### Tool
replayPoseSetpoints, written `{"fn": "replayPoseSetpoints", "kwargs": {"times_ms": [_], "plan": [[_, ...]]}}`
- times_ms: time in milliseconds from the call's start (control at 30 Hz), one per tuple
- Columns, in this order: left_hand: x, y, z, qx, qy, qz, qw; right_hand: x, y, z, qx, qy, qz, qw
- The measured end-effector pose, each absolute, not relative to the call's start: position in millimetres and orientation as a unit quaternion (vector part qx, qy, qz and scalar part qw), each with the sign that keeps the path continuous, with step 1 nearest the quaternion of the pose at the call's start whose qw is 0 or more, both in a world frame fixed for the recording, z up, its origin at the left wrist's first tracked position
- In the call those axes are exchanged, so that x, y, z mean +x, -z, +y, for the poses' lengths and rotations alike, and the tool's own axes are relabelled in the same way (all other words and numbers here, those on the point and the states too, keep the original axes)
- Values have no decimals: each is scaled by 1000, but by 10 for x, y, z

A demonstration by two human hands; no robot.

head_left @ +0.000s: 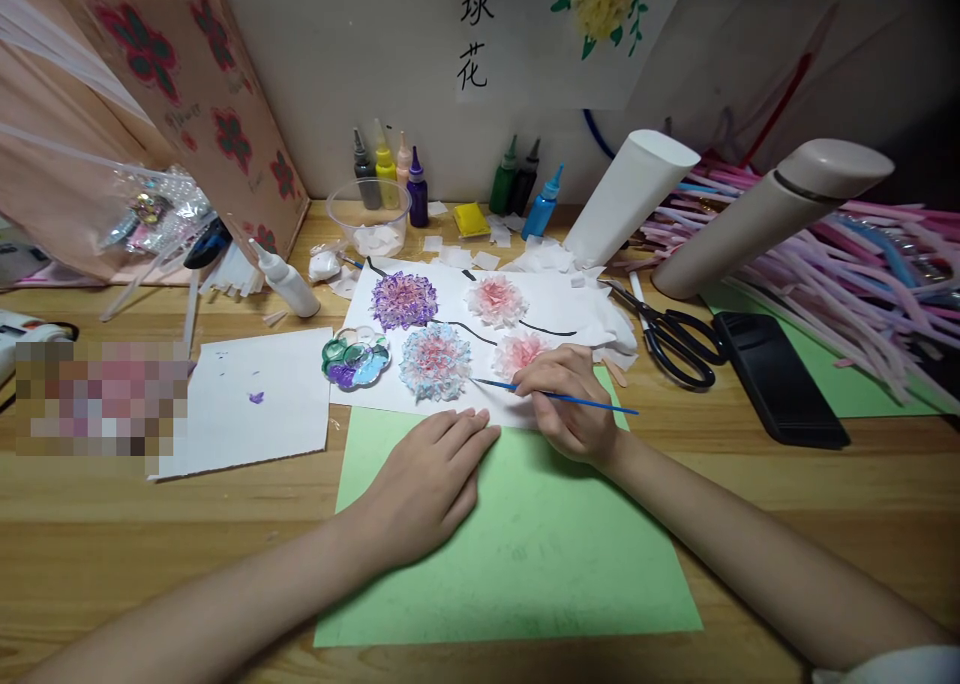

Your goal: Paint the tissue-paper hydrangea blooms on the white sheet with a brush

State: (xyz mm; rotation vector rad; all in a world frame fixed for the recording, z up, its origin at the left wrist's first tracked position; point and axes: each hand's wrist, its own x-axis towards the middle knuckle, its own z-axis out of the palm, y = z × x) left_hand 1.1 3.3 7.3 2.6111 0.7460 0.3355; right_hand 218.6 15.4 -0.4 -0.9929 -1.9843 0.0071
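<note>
Between the fingers of my right hand (574,404) is a thin blue paintbrush (592,402), its tip close to the right edge of a pink paper flower with light-blue tips (436,361). My left hand (435,484) lies flat, fingers stretched out, over the lower edge of the white sheet (382,392) and the green paper (517,564) beneath. A purple-tipped flower (405,299) and a pink one (495,299) sit on the sheet's upper half. Another pink flower (517,352) is partly covered by my right hand. Left of the flowers stands a paint palette (358,357) with green, purple and blue paint.
White card (255,394) with purple marks lies at left, near a white bottle (286,282). Paint bottles (417,189) and a clear bowl (367,219) stand along the wall. Black scissors (675,339), a phone (780,379) and a flask (765,219) are at right.
</note>
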Motion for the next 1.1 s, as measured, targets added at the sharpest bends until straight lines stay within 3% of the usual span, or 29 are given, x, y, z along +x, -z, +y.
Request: {"fn": "replayPoseSetpoints", "kwargs": {"times_ms": [1100], "plan": [[13, -86, 24, 935, -116, 267, 204, 2176, 1, 157, -396, 18, -796, 458]]}}
